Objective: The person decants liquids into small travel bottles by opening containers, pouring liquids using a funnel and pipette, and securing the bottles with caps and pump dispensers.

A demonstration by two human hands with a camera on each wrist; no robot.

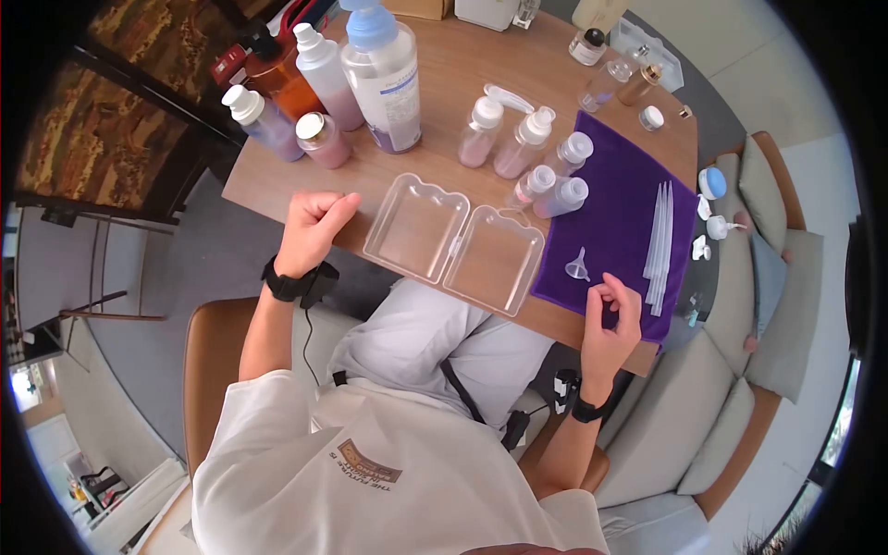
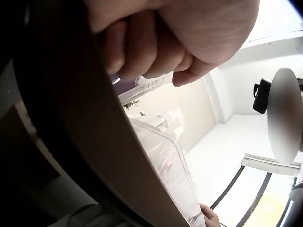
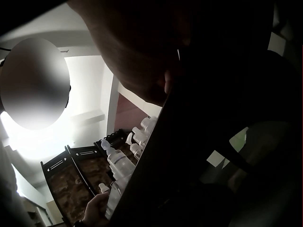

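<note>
My left hand (image 1: 316, 227) rests at the table's front edge, fingers loosely curled and holding nothing. To its right lies a clear plastic case (image 1: 459, 242), unfolded into two shallow halves with wavy ends. My right hand (image 1: 613, 328) is at the front of a purple cloth (image 1: 610, 208), its fingers loosely bent with nothing in them. Just beyond its fingertips lies a small clear funnel (image 1: 577, 265). Several slender translucent droppers (image 1: 659, 250) lie side by side on the cloth. In the left wrist view the left hand's curled fingers (image 2: 142, 47) show; the right wrist view is mostly dark.
Small pump and capped bottles (image 1: 523, 145) stand behind the case. A large blue-topped pump bottle (image 1: 387, 88), an amber bottle (image 1: 282, 83) and others are at the back left. Glass vials (image 1: 606, 83) and a white-lidded jar (image 1: 651, 117) stand back right. A sofa (image 1: 666, 416) borders the right.
</note>
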